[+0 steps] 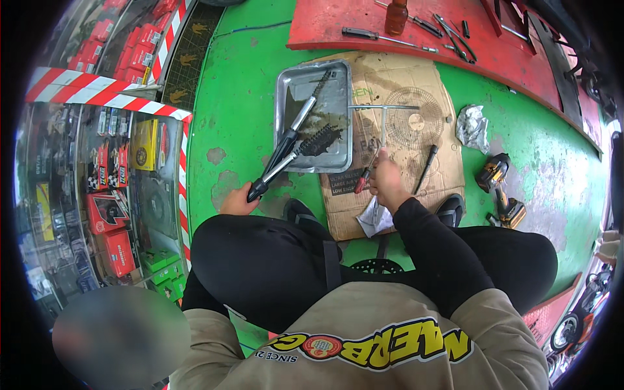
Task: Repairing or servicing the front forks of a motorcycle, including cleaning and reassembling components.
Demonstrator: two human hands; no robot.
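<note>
Here's the left grip (239, 200), fingers curled around the black end of a lower fork leg (286, 159), just off the near-left corner of the metal tray (339, 110). That leg slants in over the tray's near-left corner, its bared coil pointing toward the right wall. An upper fork leg (302, 116) crosses the tray too, coil up by the far edge; its black end runs in beside the first, and I can't tell whether the left grip holds it as well. Dark fluid stains the tray floor.

Over to the right grip (390, 185): closed round the shaft of a silver T-handle wrench (383, 127), crossbar away from the body, its left end reaching the tray's right rim. All this is above a flattened cardboard sheet (338, 211), with the tray overlapping its left edge. A red-handled screwdriver (362, 182) sits just left of the right grip; whether they touch, I can't tell. A black-handled tool (427, 167) lies toward the sheet's right edge, a white cloth (375, 221) by the near edge.

Off the right edge, on the green floor (240, 97): a crumpled silvery wrapping (473, 129) and two cordless power drivers (495, 172). Beyond the far edge, a red platform (318, 23) carries a brown bottle (396, 17), a long screwdriver (377, 36) and pliers (457, 39).
</note>
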